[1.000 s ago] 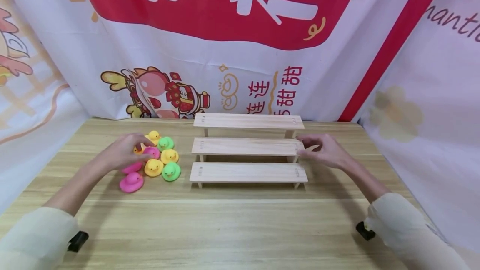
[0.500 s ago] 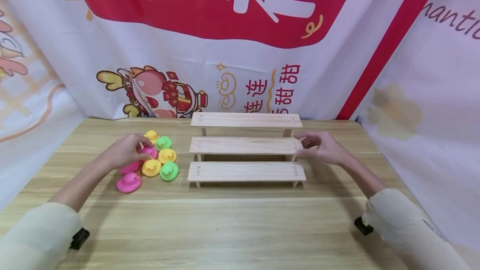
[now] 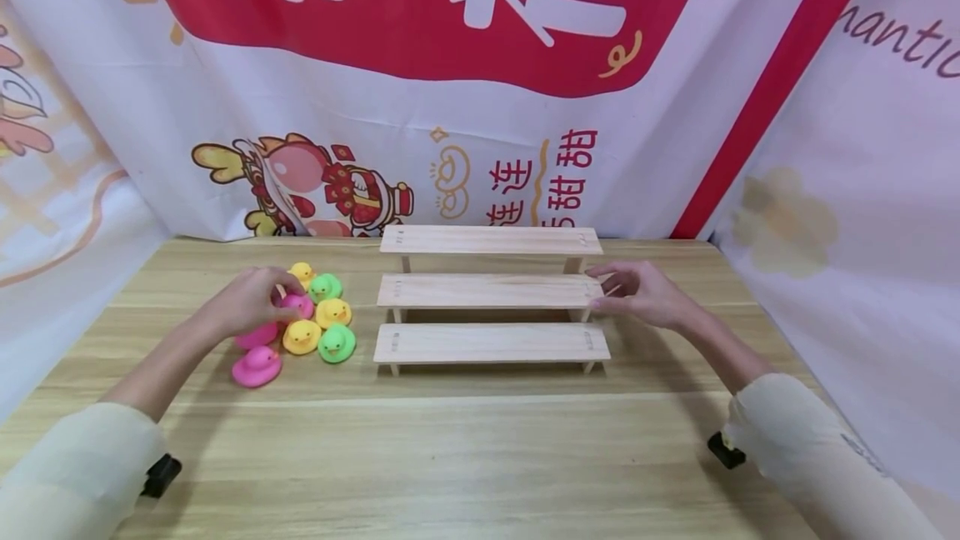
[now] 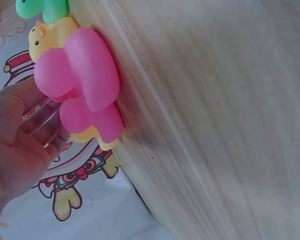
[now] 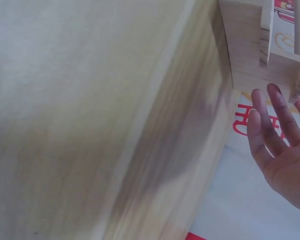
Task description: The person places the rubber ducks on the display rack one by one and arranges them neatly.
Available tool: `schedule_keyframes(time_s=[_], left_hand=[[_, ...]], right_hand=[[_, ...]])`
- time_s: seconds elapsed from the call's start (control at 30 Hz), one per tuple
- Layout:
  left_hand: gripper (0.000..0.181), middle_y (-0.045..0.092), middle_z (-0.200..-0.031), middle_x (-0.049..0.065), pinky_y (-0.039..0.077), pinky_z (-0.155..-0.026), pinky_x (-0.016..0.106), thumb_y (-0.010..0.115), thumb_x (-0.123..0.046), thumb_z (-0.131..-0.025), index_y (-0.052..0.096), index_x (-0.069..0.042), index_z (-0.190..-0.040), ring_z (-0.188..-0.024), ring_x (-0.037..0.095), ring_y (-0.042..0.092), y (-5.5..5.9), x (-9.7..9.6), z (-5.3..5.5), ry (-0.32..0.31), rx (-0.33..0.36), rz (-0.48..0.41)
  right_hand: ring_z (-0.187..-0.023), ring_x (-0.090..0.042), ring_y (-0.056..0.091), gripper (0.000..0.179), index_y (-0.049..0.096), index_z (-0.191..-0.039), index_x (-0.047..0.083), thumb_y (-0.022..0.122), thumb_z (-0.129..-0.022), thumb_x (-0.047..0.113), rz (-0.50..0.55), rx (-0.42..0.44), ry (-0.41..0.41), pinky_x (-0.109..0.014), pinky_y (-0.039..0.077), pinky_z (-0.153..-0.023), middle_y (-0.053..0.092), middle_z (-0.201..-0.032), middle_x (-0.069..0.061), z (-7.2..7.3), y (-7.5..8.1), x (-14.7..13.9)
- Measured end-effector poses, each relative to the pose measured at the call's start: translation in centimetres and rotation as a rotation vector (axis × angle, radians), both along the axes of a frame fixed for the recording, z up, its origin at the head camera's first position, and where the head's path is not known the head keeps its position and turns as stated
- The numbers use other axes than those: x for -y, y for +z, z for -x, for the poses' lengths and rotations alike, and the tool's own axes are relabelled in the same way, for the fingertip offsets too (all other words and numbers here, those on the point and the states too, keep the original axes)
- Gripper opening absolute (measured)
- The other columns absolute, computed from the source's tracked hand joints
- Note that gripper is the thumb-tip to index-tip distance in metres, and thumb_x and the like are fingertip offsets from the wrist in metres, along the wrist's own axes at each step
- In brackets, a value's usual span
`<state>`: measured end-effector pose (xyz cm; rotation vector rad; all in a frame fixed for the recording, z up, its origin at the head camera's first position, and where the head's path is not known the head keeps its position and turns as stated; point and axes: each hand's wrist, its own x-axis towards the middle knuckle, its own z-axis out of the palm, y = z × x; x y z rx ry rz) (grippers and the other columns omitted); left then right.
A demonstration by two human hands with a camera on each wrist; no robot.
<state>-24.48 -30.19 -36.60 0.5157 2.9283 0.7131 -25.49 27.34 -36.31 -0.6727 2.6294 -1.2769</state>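
Observation:
Rubber ducks in pink, yellow and green crowd together on the left of the table. My left hand (image 3: 251,300) reaches over them, thumb and index finger beside a pink duck (image 3: 302,305) with no clear grip on it. From the left wrist camera, loosely bent fingers (image 4: 37,122) lie behind two pink ducks (image 4: 92,70); the thumb's tip is hidden. At centre stands a three-tier wooden stand (image 3: 487,291). My right hand (image 3: 643,294) is at the right end of its middle shelf, thumb close to the edge. Its fingers (image 5: 282,120) are spread in the right wrist view.
A green duck (image 3: 337,343) and a yellow duck (image 3: 302,337) sit nearest the stand, with a pink duck (image 3: 257,367) in front. A printed cloth (image 3: 450,98) hangs along the table's back edge. The wooden tabletop (image 3: 450,457) stretches out in front.
The head view has shifted slightly, so everything sits a little further left. Both hands keep nearly the same places by the ducks and the stand.

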Motion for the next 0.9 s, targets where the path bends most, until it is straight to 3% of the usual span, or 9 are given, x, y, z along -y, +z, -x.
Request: schedule_keyframes(time_s=[0.13,0.3,0.63,0.9], left_hand=[[0.03,0.071,-0.098,0.017,0.053,-0.066,0.032,0.084,-0.01,-0.086,0.073,0.008,-0.108,-0.083,0.025,0.061,0.5,0.3,-0.2,0.011,0.003,-0.022],[0.03,0.073,-0.101,0.017,0.053,-0.066,0.029,0.084,-0.007,-0.086,0.073,0.008,-0.11,-0.084,0.025,0.063,1.0,0.7,-0.7,0.002,-0.02,-0.044],[0.023,0.073,-0.097,0.011,0.056,-0.065,0.026,0.081,-0.003,-0.087,0.074,0.004,-0.108,-0.083,0.022,0.066,2.4,0.0,-1.2,-0.022,-0.119,-0.072],[0.027,0.073,-0.097,0.01,0.055,-0.065,0.026,0.082,-0.008,-0.088,0.075,0.002,-0.113,-0.083,0.021,0.066,3.7,-1.6,-1.4,-0.02,-0.161,-0.083]], right_hand=[[-0.087,-0.033,0.071,0.049,0.059,-0.137,-0.006,0.077,-0.092,0.005,0.053,0.026,0.019,-0.043,0.061,-0.066,0.073,-0.102,-0.023,0.0,-0.6,-0.1],[-0.08,-0.031,0.07,0.047,0.054,-0.136,-0.008,0.073,-0.094,0.0,0.108,0.065,0.048,-0.036,0.058,-0.06,0.071,-0.097,-0.026,-0.1,-0.8,0.0],[-0.076,-0.034,0.066,0.042,0.035,-0.134,-0.009,0.06,-0.101,-0.002,0.099,0.09,0.117,-0.04,0.057,-0.062,0.068,-0.093,-0.03,0.0,-1.1,0.4],[-0.084,-0.027,0.069,0.041,0.029,-0.135,-0.009,0.054,-0.104,-0.001,0.119,0.12,0.144,-0.038,0.057,-0.066,0.069,-0.098,-0.028,0.0,-1.2,0.4]])
